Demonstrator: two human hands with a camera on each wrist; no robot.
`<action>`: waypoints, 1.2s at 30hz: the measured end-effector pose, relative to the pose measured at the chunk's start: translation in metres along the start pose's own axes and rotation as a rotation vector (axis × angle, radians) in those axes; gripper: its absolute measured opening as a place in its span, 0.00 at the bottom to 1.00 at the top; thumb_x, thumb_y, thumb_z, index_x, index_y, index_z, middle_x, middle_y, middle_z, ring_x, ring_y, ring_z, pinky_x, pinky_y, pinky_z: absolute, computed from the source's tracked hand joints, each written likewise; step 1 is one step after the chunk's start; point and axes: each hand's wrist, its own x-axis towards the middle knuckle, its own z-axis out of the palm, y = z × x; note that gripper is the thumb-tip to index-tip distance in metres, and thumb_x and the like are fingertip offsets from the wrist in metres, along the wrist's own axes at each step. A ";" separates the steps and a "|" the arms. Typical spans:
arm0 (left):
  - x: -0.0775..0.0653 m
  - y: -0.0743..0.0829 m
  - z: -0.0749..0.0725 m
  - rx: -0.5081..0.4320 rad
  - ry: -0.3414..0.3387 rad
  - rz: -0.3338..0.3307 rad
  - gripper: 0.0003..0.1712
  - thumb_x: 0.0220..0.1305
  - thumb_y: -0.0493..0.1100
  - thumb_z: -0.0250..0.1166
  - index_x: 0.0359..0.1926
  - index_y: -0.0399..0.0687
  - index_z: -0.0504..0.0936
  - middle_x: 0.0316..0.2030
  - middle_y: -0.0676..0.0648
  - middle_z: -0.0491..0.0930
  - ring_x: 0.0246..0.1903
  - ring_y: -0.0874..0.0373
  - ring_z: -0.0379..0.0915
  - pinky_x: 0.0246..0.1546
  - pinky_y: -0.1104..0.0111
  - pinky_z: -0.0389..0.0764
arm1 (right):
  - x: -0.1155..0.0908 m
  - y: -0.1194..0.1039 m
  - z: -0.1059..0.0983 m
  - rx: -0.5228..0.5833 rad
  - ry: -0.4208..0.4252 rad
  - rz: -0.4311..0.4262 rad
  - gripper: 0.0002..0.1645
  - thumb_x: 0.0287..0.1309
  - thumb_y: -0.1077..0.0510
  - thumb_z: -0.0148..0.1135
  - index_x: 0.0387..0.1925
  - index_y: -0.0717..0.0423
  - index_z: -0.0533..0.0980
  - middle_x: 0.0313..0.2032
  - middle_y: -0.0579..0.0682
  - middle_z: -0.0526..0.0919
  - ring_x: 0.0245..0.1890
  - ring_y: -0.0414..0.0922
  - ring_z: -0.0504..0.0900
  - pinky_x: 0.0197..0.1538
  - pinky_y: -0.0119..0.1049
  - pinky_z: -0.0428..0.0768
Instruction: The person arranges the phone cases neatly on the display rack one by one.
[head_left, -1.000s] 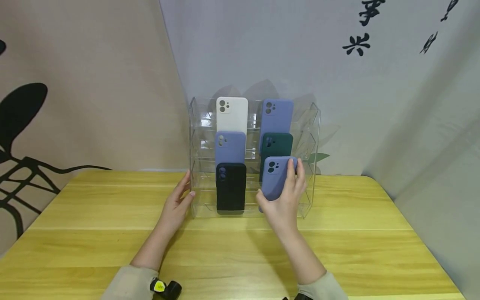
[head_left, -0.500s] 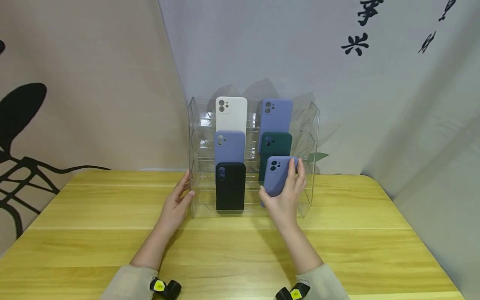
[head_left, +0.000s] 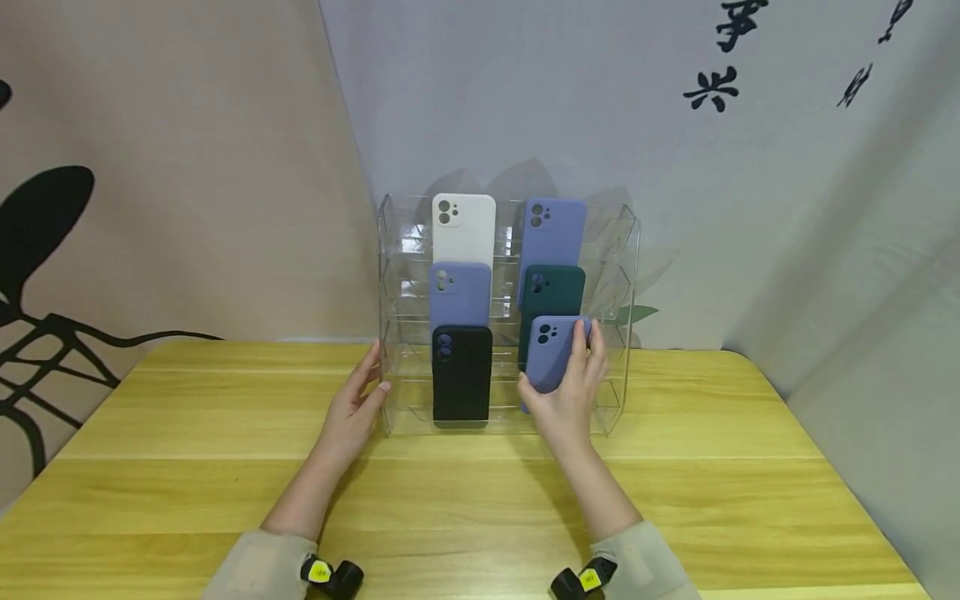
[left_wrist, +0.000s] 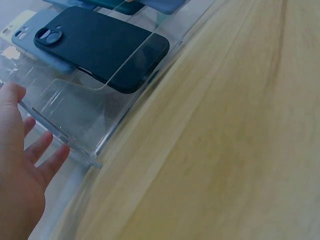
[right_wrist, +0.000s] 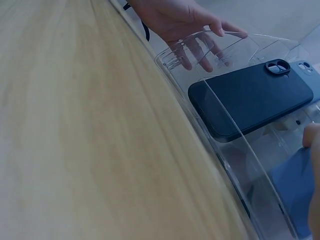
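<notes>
A clear tiered display stand (head_left: 405, 396) stands on the table with phone cases in two columns. My right hand (head_left: 572, 400) grips a lavender-blue phone case (head_left: 551, 354) by its edges at the lower right tier, thumb on the left and fingers over the top right. The case leans slightly, its lower end behind the clear front lip in the right wrist view. My left hand (head_left: 357, 404) rests against the stand's left side, fingers extended in the left wrist view. A black phone case (head_left: 461, 375) sits in the bottom tier between the hands.
Above the black case are another lavender-blue case (head_left: 460, 293) and a white case (head_left: 465, 225). On the right column, a dark green case (head_left: 553, 287) and a lavender case (head_left: 553, 233) stand behind the held one. A curtain (head_left: 525, 100) hangs behind the wooden table (head_left: 465, 492).
My right hand has shifted the lavender-blue case slightly up and right, then its top has dipped a little. My left hand stays at the stand's side.
</notes>
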 end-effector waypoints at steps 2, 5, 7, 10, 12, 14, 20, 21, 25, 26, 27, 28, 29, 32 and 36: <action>0.000 0.000 0.000 -0.001 0.001 -0.005 0.35 0.70 0.32 0.53 0.74 0.53 0.55 0.70 0.43 0.57 0.63 0.44 0.59 0.60 0.54 0.66 | -0.001 0.002 0.001 -0.007 -0.005 -0.001 0.65 0.32 0.67 0.76 0.73 0.55 0.51 0.70 0.59 0.48 0.68 0.56 0.48 0.57 0.60 0.66; 0.000 0.001 0.000 -0.003 0.000 -0.005 0.35 0.71 0.32 0.52 0.74 0.52 0.54 0.70 0.42 0.57 0.63 0.43 0.59 0.61 0.53 0.66 | -0.003 0.003 0.002 -0.016 -0.015 -0.002 0.65 0.32 0.67 0.77 0.73 0.55 0.51 0.71 0.59 0.48 0.67 0.57 0.49 0.56 0.59 0.66; 0.000 0.001 0.000 -0.003 0.000 -0.005 0.35 0.71 0.32 0.52 0.74 0.52 0.54 0.70 0.42 0.57 0.64 0.43 0.59 0.61 0.52 0.65 | -0.004 0.004 0.003 -0.018 -0.021 -0.002 0.66 0.32 0.67 0.77 0.73 0.55 0.51 0.71 0.59 0.48 0.66 0.58 0.51 0.55 0.58 0.66; -0.001 0.001 0.000 -0.005 -0.005 -0.008 0.35 0.71 0.32 0.52 0.74 0.53 0.54 0.70 0.43 0.56 0.64 0.43 0.58 0.61 0.51 0.65 | -0.005 0.006 0.004 -0.028 -0.025 -0.001 0.66 0.31 0.66 0.78 0.73 0.55 0.51 0.71 0.58 0.48 0.64 0.58 0.54 0.54 0.57 0.67; 0.000 0.001 0.000 -0.005 -0.006 -0.011 0.35 0.71 0.32 0.52 0.74 0.53 0.54 0.71 0.43 0.56 0.64 0.43 0.58 0.61 0.51 0.65 | -0.006 0.006 0.005 -0.036 -0.029 0.000 0.66 0.31 0.66 0.78 0.73 0.55 0.51 0.71 0.57 0.48 0.64 0.58 0.53 0.55 0.57 0.67; 0.000 0.000 -0.001 -0.006 -0.006 -0.011 0.35 0.71 0.32 0.52 0.74 0.53 0.54 0.71 0.43 0.56 0.64 0.43 0.58 0.61 0.52 0.65 | -0.006 0.006 0.005 -0.048 -0.032 -0.001 0.66 0.31 0.65 0.77 0.73 0.55 0.51 0.70 0.58 0.49 0.64 0.58 0.53 0.55 0.58 0.66; 0.000 0.000 -0.001 0.003 -0.004 -0.007 0.35 0.71 0.32 0.52 0.74 0.53 0.54 0.70 0.43 0.56 0.63 0.43 0.59 0.61 0.51 0.66 | -0.007 0.005 0.005 -0.072 -0.035 -0.003 0.65 0.31 0.65 0.76 0.72 0.56 0.52 0.68 0.62 0.51 0.65 0.59 0.53 0.57 0.60 0.65; 0.000 0.001 -0.001 0.005 -0.005 -0.009 0.35 0.71 0.32 0.52 0.74 0.53 0.54 0.70 0.43 0.56 0.63 0.43 0.59 0.61 0.51 0.66 | -0.007 0.005 0.005 -0.075 -0.034 -0.004 0.64 0.31 0.65 0.76 0.72 0.56 0.52 0.68 0.62 0.51 0.65 0.60 0.53 0.57 0.60 0.65; -0.001 0.003 -0.001 0.008 -0.003 -0.015 0.35 0.71 0.32 0.53 0.74 0.54 0.54 0.71 0.44 0.56 0.63 0.43 0.59 0.61 0.51 0.66 | -0.010 0.005 0.005 -0.100 -0.028 -0.009 0.62 0.33 0.64 0.74 0.72 0.56 0.53 0.66 0.62 0.54 0.63 0.60 0.55 0.58 0.61 0.64; -0.001 0.003 -0.001 0.008 -0.002 -0.015 0.35 0.70 0.32 0.53 0.74 0.53 0.54 0.71 0.44 0.55 0.63 0.43 0.59 0.61 0.52 0.66 | -0.010 0.005 0.006 -0.104 -0.027 -0.010 0.62 0.34 0.64 0.74 0.72 0.57 0.53 0.65 0.62 0.55 0.63 0.61 0.55 0.58 0.60 0.64; -0.001 0.003 -0.001 0.008 -0.002 -0.014 0.35 0.70 0.32 0.53 0.74 0.53 0.54 0.71 0.44 0.55 0.63 0.43 0.59 0.61 0.52 0.66 | -0.011 0.004 0.006 -0.109 -0.026 -0.012 0.61 0.34 0.64 0.73 0.72 0.57 0.53 0.65 0.62 0.55 0.62 0.61 0.56 0.58 0.60 0.65; -0.001 0.003 -0.001 0.008 0.000 -0.014 0.35 0.70 0.32 0.53 0.74 0.53 0.55 0.71 0.44 0.55 0.63 0.43 0.59 0.61 0.52 0.66 | -0.012 0.004 0.006 -0.115 -0.025 -0.010 0.61 0.35 0.64 0.72 0.72 0.57 0.52 0.64 0.62 0.55 0.62 0.61 0.56 0.58 0.60 0.65; -0.001 0.003 -0.001 0.010 0.000 -0.015 0.35 0.70 0.32 0.53 0.74 0.53 0.55 0.71 0.44 0.55 0.63 0.43 0.59 0.61 0.53 0.66 | -0.013 0.004 0.006 -0.119 -0.025 -0.007 0.60 0.35 0.64 0.72 0.72 0.57 0.52 0.64 0.62 0.56 0.61 0.61 0.57 0.57 0.60 0.66; 0.000 0.002 -0.001 0.011 -0.001 -0.011 0.35 0.70 0.32 0.52 0.74 0.53 0.54 0.71 0.44 0.55 0.63 0.43 0.59 0.61 0.52 0.66 | -0.014 0.002 0.006 -0.122 -0.020 0.004 0.60 0.36 0.65 0.72 0.72 0.58 0.52 0.63 0.63 0.56 0.60 0.62 0.57 0.56 0.59 0.67; 0.000 0.002 0.000 0.010 -0.002 -0.009 0.35 0.70 0.32 0.53 0.74 0.53 0.54 0.71 0.44 0.55 0.63 0.42 0.59 0.61 0.51 0.66 | -0.015 -0.001 0.006 -0.123 0.004 0.030 0.60 0.36 0.65 0.73 0.72 0.60 0.52 0.62 0.66 0.56 0.57 0.63 0.59 0.55 0.59 0.67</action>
